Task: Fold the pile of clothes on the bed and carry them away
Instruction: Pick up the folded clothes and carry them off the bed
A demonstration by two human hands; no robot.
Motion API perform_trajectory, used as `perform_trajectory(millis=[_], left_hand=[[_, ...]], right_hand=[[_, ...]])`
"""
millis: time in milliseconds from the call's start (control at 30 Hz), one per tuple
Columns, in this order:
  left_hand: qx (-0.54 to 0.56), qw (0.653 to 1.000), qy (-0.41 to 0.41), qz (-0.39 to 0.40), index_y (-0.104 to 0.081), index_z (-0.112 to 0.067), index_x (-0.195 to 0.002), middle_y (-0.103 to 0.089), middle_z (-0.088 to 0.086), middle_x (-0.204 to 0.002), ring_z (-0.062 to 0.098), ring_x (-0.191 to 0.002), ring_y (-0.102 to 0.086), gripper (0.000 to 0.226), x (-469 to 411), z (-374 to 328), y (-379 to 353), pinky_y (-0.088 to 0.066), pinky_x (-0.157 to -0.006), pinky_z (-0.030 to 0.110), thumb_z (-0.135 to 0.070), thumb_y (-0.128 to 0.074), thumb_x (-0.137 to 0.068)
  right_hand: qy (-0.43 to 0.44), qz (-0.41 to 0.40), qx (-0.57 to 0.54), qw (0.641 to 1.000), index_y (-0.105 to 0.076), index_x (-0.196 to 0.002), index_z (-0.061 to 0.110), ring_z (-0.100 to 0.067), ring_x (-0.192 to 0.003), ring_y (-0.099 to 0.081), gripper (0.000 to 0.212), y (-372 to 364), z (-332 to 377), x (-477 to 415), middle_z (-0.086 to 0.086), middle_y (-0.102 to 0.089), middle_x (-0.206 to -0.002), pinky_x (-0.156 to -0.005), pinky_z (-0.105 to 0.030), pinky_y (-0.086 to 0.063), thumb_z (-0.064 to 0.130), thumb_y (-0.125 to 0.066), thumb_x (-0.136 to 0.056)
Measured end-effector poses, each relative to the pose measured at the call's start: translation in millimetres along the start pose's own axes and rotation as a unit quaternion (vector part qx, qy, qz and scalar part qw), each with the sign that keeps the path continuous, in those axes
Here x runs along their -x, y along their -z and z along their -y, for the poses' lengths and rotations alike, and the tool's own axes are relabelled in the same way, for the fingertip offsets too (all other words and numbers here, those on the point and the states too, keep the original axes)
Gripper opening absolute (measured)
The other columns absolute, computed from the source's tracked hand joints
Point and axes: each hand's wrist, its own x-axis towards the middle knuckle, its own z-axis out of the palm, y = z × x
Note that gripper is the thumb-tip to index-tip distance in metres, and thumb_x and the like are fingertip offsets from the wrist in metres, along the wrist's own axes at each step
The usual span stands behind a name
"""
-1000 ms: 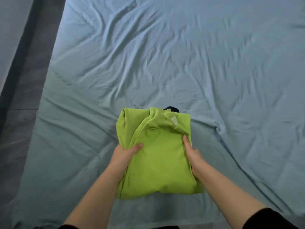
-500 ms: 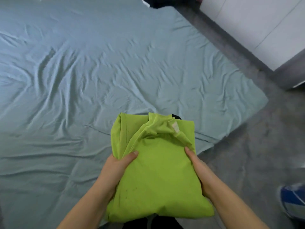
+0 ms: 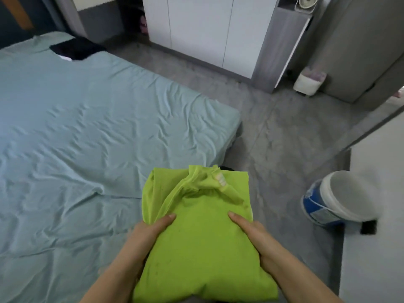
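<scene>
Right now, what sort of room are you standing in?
Most likely a bedroom: a low bed with a wrinkled pale sheet, white cupboard doors beyond it, and a folded green garment held near it.

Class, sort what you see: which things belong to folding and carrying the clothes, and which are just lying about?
Job in hand: folded green shirt, left hand, right hand, bed, possibly the dark cloth on it.
Lying about: bucket, small white bin, cupboard.
</scene>
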Motion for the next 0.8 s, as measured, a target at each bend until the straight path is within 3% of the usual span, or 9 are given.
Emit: perform_trajectory(millis=[67,167,300,400,567,800], left_hand=[[-0.016,1.000,-0.002,0.019,-0.064,-0.022,-0.094,-0.072,-0.003,-0.088,0.020,-0.084,-0.069,0.039,-5.4,-14.4,-42.2,-0.051,-0.069,0.030,-0.042,-0.083,-0.066],[-0.041,0.997,-0.007,0.061,-0.066,-0.025,-0.102,-0.075,0.000,-0.097,0.025,-0.092,-0.071,0.056,-13.8,-38.1,-101.2,-0.054,-0.087,0.042,-0.049,-0.086,-0.056],[-0.060,0.994,-0.019,0.092,-0.065,-0.024,-0.107,-0.076,-0.004,-0.093,0.020,-0.083,-0.074,0.068,-37.8,-71.3,-170.2,-0.056,-0.075,0.035,-0.050,-0.090,-0.048],[-0.075,0.991,-0.022,0.108,-0.063,-0.024,-0.115,-0.075,0.001,-0.102,0.024,-0.090,-0.072,0.079,-71.6,-98.9,-214.9,-0.056,-0.085,0.043,-0.055,-0.085,-0.046],[-0.086,0.982,-0.045,0.163,-0.064,-0.023,-0.115,-0.076,-0.003,-0.100,0.019,-0.089,-0.073,0.072,-140.6,-156.0,-287.8,-0.057,-0.082,0.038,-0.051,-0.084,-0.052],[-0.087,0.975,-0.054,0.199,-0.063,-0.028,-0.098,-0.075,-0.017,-0.086,0.006,-0.076,-0.072,0.040,-247.8,-260.3,-376.1,-0.054,-0.058,0.019,-0.039,-0.084,-0.067]], right_hand=[[0.009,-0.006,-0.013,1.000,-0.067,-0.106,0.017,-0.022,-0.085,-0.074,0.056,40.0,14.9,-2.1,-0.004,-0.076,-0.094,-0.070,-0.031,-0.056,0.046,-0.080,-0.061],[0.022,-0.025,-0.044,0.998,-0.067,-0.105,0.018,-0.022,-0.084,-0.074,0.043,93.5,37.1,-8.5,-0.004,-0.077,-0.092,-0.073,-0.033,-0.056,0.041,-0.078,-0.071],[0.028,-0.037,-0.084,0.995,-0.066,-0.107,0.017,-0.025,-0.087,-0.073,0.042,151.0,66.5,-23.3,-0.007,-0.076,-0.096,-0.077,-0.036,-0.057,0.037,-0.078,-0.072],[0.029,-0.065,-0.105,0.992,-0.066,-0.107,0.015,-0.028,-0.089,-0.073,0.046,184.9,92.4,-45.0,-0.009,-0.076,-0.097,-0.084,-0.040,-0.056,0.037,-0.079,-0.068],[0.017,-0.090,-0.137,0.986,-0.064,-0.113,0.013,-0.030,-0.090,-0.072,0.058,234.6,149.4,-96.5,-0.011,-0.075,-0.097,-0.084,-0.042,-0.056,0.040,-0.081,-0.065],[0.017,-0.122,-0.170,0.978,-0.060,-0.121,0.019,-0.032,-0.095,-0.071,0.077,284.4,265.4,-179.7,-0.009,-0.075,-0.103,-0.093,-0.049,-0.052,0.046,-0.085,-0.053]])
